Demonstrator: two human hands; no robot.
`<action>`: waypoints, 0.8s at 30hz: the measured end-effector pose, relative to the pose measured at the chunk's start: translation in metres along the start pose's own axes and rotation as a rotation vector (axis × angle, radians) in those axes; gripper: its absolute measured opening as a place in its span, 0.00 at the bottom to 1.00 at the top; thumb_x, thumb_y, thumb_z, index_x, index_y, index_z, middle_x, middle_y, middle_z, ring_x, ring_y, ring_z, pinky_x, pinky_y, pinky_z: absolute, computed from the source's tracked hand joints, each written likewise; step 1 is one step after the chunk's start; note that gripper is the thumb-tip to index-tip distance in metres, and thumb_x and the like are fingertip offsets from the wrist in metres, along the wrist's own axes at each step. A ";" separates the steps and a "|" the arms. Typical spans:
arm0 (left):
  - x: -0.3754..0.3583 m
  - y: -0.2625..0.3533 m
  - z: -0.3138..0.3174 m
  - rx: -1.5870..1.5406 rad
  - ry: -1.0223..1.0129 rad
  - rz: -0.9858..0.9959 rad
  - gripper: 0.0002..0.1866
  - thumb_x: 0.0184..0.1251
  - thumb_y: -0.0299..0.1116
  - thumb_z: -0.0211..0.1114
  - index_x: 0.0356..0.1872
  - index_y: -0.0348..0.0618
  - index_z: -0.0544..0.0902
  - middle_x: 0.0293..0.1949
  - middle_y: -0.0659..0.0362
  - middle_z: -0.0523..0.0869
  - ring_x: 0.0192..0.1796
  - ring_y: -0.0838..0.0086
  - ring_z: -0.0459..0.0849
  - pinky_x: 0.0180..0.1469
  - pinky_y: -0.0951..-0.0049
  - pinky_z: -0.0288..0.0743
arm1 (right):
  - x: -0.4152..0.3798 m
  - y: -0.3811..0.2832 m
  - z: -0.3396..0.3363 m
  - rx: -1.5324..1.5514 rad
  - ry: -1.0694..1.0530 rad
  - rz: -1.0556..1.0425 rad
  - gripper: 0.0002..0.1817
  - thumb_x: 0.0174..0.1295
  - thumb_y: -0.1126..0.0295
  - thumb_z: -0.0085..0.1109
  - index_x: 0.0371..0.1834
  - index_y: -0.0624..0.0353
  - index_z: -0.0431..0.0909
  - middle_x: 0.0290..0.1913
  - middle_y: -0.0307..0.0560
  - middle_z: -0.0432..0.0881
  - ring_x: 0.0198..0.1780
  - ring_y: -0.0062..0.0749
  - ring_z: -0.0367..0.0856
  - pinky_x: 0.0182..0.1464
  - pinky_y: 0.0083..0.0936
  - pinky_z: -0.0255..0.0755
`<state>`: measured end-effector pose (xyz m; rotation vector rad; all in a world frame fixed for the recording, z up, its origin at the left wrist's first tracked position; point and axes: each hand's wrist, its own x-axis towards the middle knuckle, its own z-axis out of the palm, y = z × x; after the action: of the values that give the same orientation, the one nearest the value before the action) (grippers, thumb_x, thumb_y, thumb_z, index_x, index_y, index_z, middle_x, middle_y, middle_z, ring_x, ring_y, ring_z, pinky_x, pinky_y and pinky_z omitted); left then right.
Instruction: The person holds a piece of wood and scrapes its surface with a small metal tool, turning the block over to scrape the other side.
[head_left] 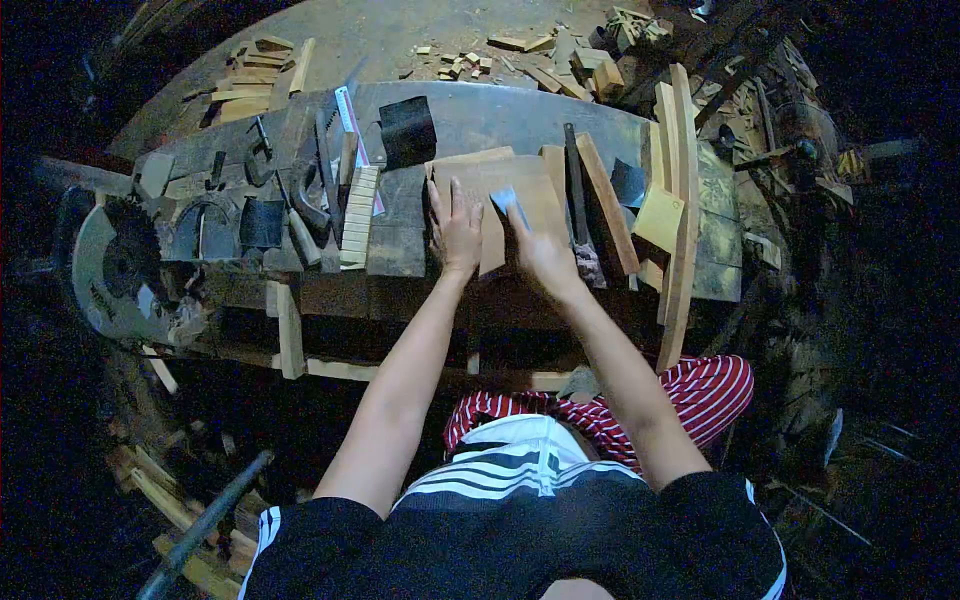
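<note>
In the head view, the likeliest trouble is the brown sheet (545, 190) slipping on the dark surface (398, 245): it seems held only by the left hand (458, 235), so a hard push from the right hand (543, 258) could skew it. Another risk is the pale blue piece (507, 203) skidding inward, since its tip lies near the left fingers and could catch them. A wide sweep outward might also knock the dark bar (574, 190) or the wooden strip (607, 205) beyond it.

The brown sheet lies on the surface in front of the person, beneath both hands; an edge runs between them, and whether this is one sheet or two overlapping cannot be told. The left fingers are stretched out and a little apart, palm down on its left part, gripping nothing. The right fingers are closed on the pale blue piece, which pokes out past them over the sheet; the hand is slightly blurred, so whether the piece touches the sheet cannot be told
</note>
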<state>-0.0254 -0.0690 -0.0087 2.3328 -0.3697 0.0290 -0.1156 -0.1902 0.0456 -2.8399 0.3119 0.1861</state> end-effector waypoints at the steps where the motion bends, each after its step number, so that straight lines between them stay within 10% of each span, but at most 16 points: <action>1: 0.000 0.001 -0.002 -0.032 -0.006 0.001 0.33 0.64 0.43 0.56 0.69 0.48 0.57 0.71 0.44 0.45 0.69 0.48 0.53 0.66 0.57 0.54 | -0.027 -0.013 -0.017 -0.088 -0.063 0.065 0.36 0.54 0.74 0.45 0.70 0.47 0.50 0.23 0.60 0.79 0.23 0.52 0.81 0.25 0.47 0.75; 14: 0.000 0.003 -0.003 0.010 -0.013 -0.013 0.32 0.64 0.42 0.56 0.68 0.45 0.59 0.70 0.41 0.46 0.70 0.47 0.51 0.68 0.57 0.49 | 0.056 -0.003 0.007 0.132 0.107 0.042 0.34 0.54 0.74 0.45 0.69 0.50 0.53 0.22 0.66 0.77 0.23 0.54 0.79 0.25 0.47 0.72; 24: -0.001 0.007 -0.008 0.086 -0.028 -0.003 0.32 0.66 0.44 0.53 0.69 0.51 0.57 0.71 0.46 0.43 0.70 0.48 0.51 0.68 0.55 0.50 | -0.051 -0.024 -0.038 -0.032 -0.127 0.097 0.36 0.53 0.76 0.44 0.70 0.49 0.52 0.22 0.59 0.78 0.24 0.52 0.79 0.28 0.46 0.74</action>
<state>-0.0276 -0.0677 0.0012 2.4208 -0.3852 0.0114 -0.1555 -0.1685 0.0963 -2.8303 0.4229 0.3924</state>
